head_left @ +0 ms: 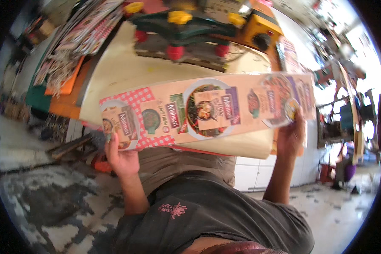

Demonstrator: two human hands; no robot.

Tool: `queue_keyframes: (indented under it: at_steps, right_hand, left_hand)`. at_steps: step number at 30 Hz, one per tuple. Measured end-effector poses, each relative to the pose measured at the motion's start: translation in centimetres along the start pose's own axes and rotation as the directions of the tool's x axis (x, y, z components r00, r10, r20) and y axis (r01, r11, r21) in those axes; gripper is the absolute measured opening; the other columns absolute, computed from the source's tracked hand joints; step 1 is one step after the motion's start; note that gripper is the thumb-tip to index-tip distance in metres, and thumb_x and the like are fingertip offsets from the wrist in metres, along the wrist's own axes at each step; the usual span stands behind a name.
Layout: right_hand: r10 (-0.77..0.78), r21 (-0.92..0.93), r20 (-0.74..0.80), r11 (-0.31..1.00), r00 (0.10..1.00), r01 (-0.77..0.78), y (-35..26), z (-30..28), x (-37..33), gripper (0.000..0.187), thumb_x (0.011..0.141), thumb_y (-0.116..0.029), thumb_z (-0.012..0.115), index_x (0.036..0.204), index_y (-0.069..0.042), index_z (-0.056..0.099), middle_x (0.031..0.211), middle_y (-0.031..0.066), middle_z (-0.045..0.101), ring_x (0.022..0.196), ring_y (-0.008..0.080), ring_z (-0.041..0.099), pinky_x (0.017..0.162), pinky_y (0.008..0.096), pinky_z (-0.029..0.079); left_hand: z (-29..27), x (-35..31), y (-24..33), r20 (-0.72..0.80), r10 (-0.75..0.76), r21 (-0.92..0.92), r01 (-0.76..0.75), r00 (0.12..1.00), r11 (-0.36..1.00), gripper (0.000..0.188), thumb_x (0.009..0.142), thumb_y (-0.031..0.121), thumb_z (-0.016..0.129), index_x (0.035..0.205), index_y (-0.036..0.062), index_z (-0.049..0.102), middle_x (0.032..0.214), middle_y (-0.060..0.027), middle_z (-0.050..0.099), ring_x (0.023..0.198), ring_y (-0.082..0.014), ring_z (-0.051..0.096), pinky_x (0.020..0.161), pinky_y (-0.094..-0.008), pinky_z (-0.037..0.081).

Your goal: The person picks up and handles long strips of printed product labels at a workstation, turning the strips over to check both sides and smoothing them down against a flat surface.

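A long printed card strip [180, 122] is held above the cream-topped table [114, 74], the left hand [122, 158] pinching its left end, the right hand [291, 133] its near right edge. Beyond stands a dark-green clamping machine [184, 24]; far left, stacked printed sheets [89, 34].

From my head, the left of two side-by-side fisheye cameras is looking down past my dark shirt [237, 213], close at the lower edge, to my left hand [123, 160] and right hand [290, 133] nearby. It is facing the cream-topped table [114, 74] beyond, bending straight edges toward its dark round rim.
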State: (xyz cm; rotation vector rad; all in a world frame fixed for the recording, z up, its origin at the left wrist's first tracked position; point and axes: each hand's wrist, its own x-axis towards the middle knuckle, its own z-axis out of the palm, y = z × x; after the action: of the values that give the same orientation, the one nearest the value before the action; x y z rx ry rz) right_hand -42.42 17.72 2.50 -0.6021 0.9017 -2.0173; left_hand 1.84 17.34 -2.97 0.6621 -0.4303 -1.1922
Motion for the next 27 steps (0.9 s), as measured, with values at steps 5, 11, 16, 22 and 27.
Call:
queue_keyframes:
  at_steps: [5,11,16,22,27]
  right_hand:
    - [-0.087,-0.191,-0.021,0.978,0.996,0.081,1.1,2.8,0.0,0.037,0.099,-0.003,0.060,0.134,0.001,0.049,0.120,0.0119,0.064,0.107,0.0182,0.065,0.094,0.0342,0.054]
    - [-0.087,-0.253,0.026,0.963,0.996,0.090,2.3,3.1,-0.8,0.048,0.101,-0.005,0.059,0.143,0.002,0.039,0.126,0.0124,0.060,0.110,0.0171,0.062,0.094,0.0341,0.054]
    - [-0.245,-0.358,0.100,0.895,0.964,0.265,1.7,4.5,-0.8,0.060,0.103,-0.005,0.057,0.153,0.006,0.026,0.138,0.0162,0.055,0.121,0.0188,0.059,0.100,0.0346,0.052]
    - [-0.333,-0.410,0.059,0.851,0.941,0.327,0.5,4.4,-0.3,0.061,0.103,-0.004,0.056,0.154,0.008,0.025,0.135,0.0153,0.057,0.120,0.0180,0.059,0.101,0.0337,0.051]
    - [-0.337,-0.437,0.067,0.836,0.939,0.331,-1.0,3.5,0.4,0.061,0.100,-0.001,0.057,0.154,0.005,0.028,0.139,0.0160,0.055,0.121,0.0185,0.060,0.098,0.0310,0.053]
  left_hand:
    - [-0.4,0.0,0.6,0.112,-0.182,0.058,0.177,0.977,0.983,0.040,0.099,0.015,0.053,0.130,-0.0093,0.053,0.116,-0.0227,0.069,0.088,-0.0304,0.075,0.061,-0.0439,0.068]
    - [0.1,-0.4,-0.8,0.246,-0.319,-0.074,0.346,0.915,0.936,0.029,0.101,0.010,0.052,0.127,-0.0028,0.059,0.113,-0.0179,0.072,0.096,-0.0274,0.075,0.068,-0.0428,0.069]
    - [1.1,-1.7,-3.0,0.291,-0.414,-0.104,0.458,0.863,0.883,0.044,0.104,0.012,0.050,0.145,-0.0024,0.042,0.132,-0.0215,0.064,0.107,-0.0348,0.071,0.080,-0.0502,0.068]
    - [1.4,-2.4,-4.2,0.466,-0.445,-0.008,0.506,0.765,0.862,0.048,0.106,0.014,0.046,0.148,-0.0048,0.037,0.140,-0.0235,0.058,0.123,-0.0392,0.063,0.092,-0.0633,0.060]
    - [2.9,-2.9,-4.3,0.527,-0.512,0.230,0.466,0.678,0.855,0.048,0.108,0.021,0.045,0.148,-0.0053,0.038,0.140,-0.0223,0.058,0.123,-0.0354,0.063,0.094,-0.0559,0.058]
